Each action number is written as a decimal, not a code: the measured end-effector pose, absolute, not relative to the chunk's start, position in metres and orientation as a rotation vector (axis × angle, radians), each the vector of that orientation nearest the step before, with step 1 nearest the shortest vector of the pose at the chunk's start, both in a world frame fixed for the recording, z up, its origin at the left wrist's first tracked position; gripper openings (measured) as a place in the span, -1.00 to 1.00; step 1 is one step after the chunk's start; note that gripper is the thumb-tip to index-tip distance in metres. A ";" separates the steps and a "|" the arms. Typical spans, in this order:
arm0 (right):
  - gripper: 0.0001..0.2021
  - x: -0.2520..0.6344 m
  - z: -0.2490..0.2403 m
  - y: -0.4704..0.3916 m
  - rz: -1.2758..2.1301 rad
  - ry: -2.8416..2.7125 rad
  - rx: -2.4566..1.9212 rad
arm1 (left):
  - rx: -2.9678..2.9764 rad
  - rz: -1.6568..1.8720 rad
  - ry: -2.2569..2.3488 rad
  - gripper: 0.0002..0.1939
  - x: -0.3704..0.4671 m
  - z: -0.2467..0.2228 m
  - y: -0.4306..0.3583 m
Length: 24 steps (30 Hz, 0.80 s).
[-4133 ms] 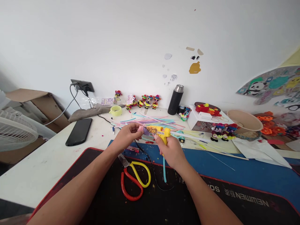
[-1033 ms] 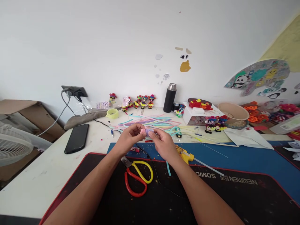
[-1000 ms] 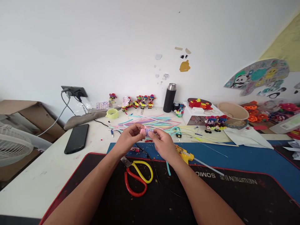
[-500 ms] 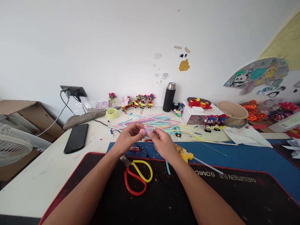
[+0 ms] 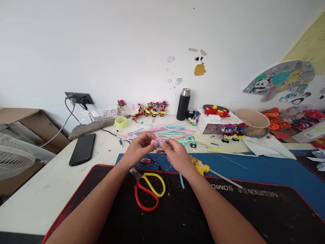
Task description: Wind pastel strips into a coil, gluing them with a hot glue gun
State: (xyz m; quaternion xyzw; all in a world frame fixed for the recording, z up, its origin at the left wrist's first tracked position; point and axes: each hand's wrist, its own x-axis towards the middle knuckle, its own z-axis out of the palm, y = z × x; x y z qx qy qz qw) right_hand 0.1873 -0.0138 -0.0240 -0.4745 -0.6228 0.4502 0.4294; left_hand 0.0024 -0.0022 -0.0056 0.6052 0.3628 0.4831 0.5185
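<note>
A small pink and lilac fuzzy piece (image 5: 158,142) is pinched between my two hands above the desk mat's far edge. My left hand (image 5: 140,148) grips its pink end between thumb and fingers. The lilac end is held by my right hand (image 5: 175,156), and the fingers hide much of the piece. Below my hands lie scissors (image 5: 149,189) with one red and one yellow handle. A short light-blue pipe cleaner (image 5: 182,181) rests on the mat beside my right wrist. A yellow hot glue gun (image 5: 201,167) is partly behind my right forearm.
Many pastel pipe cleaners (image 5: 167,129) spread across the white table behind my hands. A black flask (image 5: 183,105) stands near the wall. At left are a phone (image 5: 82,149) and a fan (image 5: 16,157). Small fuzzy figures (image 5: 155,109) line the back; a beige bowl (image 5: 252,118) sits right.
My hands stay together on the fuzzy piece with hardly any movement. The view has shifted very slightly.
</note>
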 end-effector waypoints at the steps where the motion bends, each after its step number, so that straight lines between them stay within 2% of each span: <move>1: -0.62 0.187 -0.024 -0.014 1.123 -1.556 -1.184 | 1.457 1.161 0.865 -0.65 0.003 -0.006 -0.002; 24: -0.53 0.189 -0.027 -0.013 1.131 -1.568 -1.197 | 1.604 1.177 0.900 -0.68 0.002 -0.008 -0.005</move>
